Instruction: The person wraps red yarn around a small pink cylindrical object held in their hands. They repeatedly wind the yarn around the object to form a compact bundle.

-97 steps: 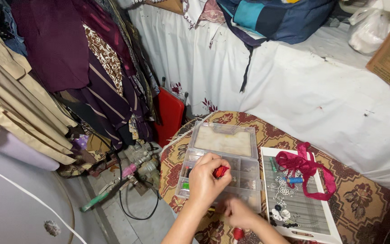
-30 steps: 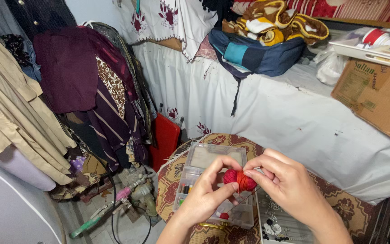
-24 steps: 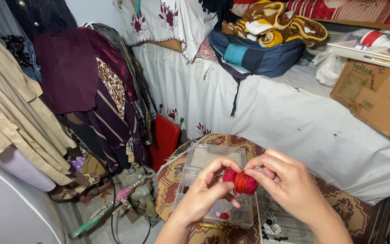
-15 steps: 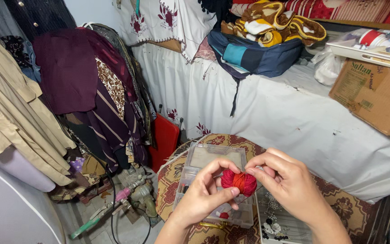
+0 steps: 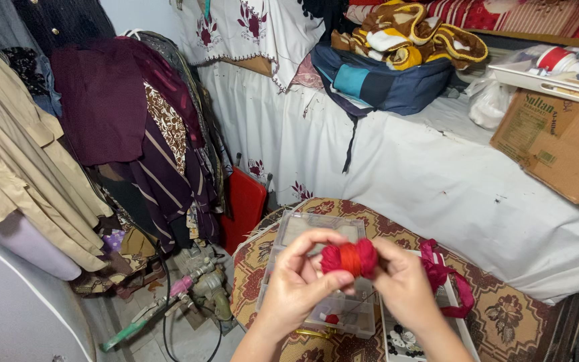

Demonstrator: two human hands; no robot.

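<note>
Now both hands [image 5: 350, 288] grip the red pompom [image 5: 350, 258], its long axis lying left-right.

- Your left hand [image 5: 299, 285] and right hand [image 5: 407, 288] are covering much of the clear compartment box [image 5: 316, 231], hiding its contents.
- The picture's bottom edge is cutting off both your forearms.
- The cardboard box [image 5: 557, 144] is running off the right edge.

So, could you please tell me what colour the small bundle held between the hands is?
The bundle is red with an orange middle, seen in the head view.
</note>
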